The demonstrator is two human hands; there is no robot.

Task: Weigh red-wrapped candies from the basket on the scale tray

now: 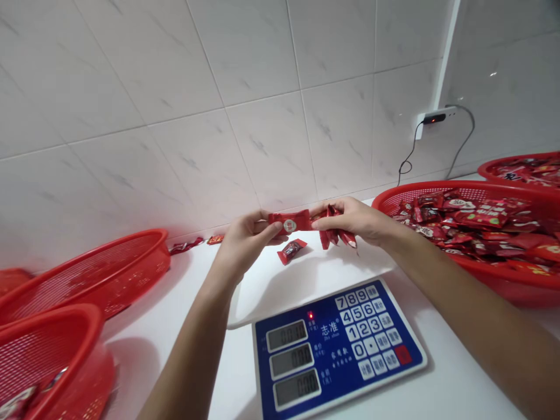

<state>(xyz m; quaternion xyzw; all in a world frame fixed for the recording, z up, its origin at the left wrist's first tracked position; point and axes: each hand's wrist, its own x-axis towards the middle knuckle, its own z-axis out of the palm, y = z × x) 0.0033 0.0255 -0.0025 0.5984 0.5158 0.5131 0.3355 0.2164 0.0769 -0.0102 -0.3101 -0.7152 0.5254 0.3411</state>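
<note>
Above the white pan (258, 291) of a weighing scale, my left hand (249, 242) pinches the left end of a red wrapped packet (295, 223) with a pale round label. The thumb and fingertips of my right hand (350, 220) meet its right end, and several more red packets (335, 230) are gripped in that hand, hanging below the fingers. One small dark red packet (291, 251) lies on the pan beneath. The blue keypad panel (336, 350) of the scale faces me, its top display reading about 0.010.
A large red basket (437, 188) full of wrapped packets stands at right, another (525, 158) behind it. Two red baskets (131, 248) (94, 350) are at left. Loose packets (187, 245) lie by the tiled wall. A cable (408, 160) hangs from a power strip (437, 118).
</note>
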